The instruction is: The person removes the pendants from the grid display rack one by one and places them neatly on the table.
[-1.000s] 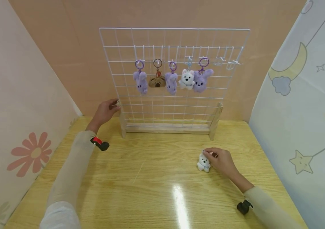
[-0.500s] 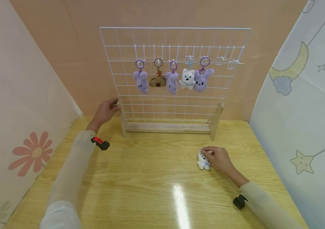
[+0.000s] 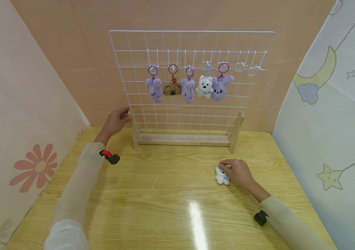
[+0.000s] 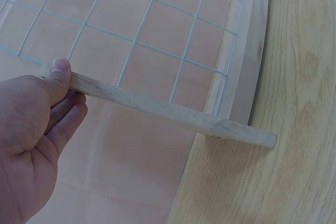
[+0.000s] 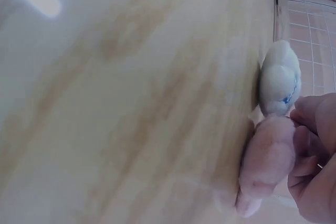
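In the head view my left hand (image 3: 114, 122) holds the top of the wire rack's left wooden upright (image 4: 157, 107); the left wrist view shows the thumb over its edge and fingers curled beneath. My right hand (image 3: 238, 172) pinches a white plush dog keychain (image 3: 222, 177) at its head, low over the table or touching it. The fingers partly cover the dog's face. In the right wrist view its white body (image 5: 278, 80) has a blue detail, and its head (image 5: 269, 156) looks pinkish beside the fingertips.
A white wire grid (image 3: 193, 114) stands at the back of the wooden table (image 3: 152, 208). Hung on its hooks are several plush keychains: purple ones (image 3: 155, 91), a brown one (image 3: 172, 89) and a white dog (image 3: 204, 86). Bare hooks (image 3: 254, 69) are at the right end. Walls flank the table.
My right hand has shifted slightly left and toward the rack with the plush dog, and its fingers now cover more of the dog's face. My left hand stays on the upright.
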A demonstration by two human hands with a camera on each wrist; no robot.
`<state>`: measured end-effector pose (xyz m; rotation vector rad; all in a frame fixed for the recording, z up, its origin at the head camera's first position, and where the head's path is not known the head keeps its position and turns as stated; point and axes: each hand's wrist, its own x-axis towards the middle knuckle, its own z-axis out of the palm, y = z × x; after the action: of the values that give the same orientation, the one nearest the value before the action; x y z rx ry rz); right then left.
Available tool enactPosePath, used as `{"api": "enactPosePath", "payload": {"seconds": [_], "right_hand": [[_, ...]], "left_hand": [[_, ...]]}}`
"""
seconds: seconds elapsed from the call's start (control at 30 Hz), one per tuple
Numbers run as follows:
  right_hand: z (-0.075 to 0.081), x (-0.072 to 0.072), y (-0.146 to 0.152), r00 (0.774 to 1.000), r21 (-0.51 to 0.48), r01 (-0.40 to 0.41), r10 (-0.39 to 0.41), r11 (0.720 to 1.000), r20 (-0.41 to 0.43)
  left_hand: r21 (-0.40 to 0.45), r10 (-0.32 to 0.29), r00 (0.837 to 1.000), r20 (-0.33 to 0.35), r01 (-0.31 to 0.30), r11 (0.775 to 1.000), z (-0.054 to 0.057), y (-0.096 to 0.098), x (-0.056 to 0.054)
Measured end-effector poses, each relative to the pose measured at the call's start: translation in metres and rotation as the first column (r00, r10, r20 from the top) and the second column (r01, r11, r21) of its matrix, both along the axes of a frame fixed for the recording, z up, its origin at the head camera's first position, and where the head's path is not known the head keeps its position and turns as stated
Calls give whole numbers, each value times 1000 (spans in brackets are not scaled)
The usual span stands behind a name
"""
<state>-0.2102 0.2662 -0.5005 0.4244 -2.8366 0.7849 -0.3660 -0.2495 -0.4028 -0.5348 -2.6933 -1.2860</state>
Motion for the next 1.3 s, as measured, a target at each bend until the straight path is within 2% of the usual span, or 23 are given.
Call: {"api": "enactPosePath", "payload": {"seconds": [0.13,0.3,0.53,0.73,1.0,1.17,1.3], "right_hand": [[4,-1,3,1000,-5,-27,27,1000,-16],[16,-3,7,998,-31,-48,46,998,-41],[48,-5,6,981,-16,-106,101,994,-163],[79,-12,4,964,-3,-108,104,994,-243],[115,-24,2,919,17,-110,108,994,-379],[144,-33,1,890,0,-108,97,994,-445],[164,-43,3,859,-12,-99,79,995,-505]], "left_hand": [[4,2,1000,5,-2,1000,0,1,0],[6,7,1000,8,-7,1000,0,1,1],[-3,-2,1000,13,2,1000,1,1,2],[2,5,1000,13,-5,1000,1,1,2],[-10,7,1000,-4,-7,1000,0,0,2],[-4,9,1000,-7,-9,1000,0,0,3],[3,0,1000,-14,0,1000,1,0,3]]}}
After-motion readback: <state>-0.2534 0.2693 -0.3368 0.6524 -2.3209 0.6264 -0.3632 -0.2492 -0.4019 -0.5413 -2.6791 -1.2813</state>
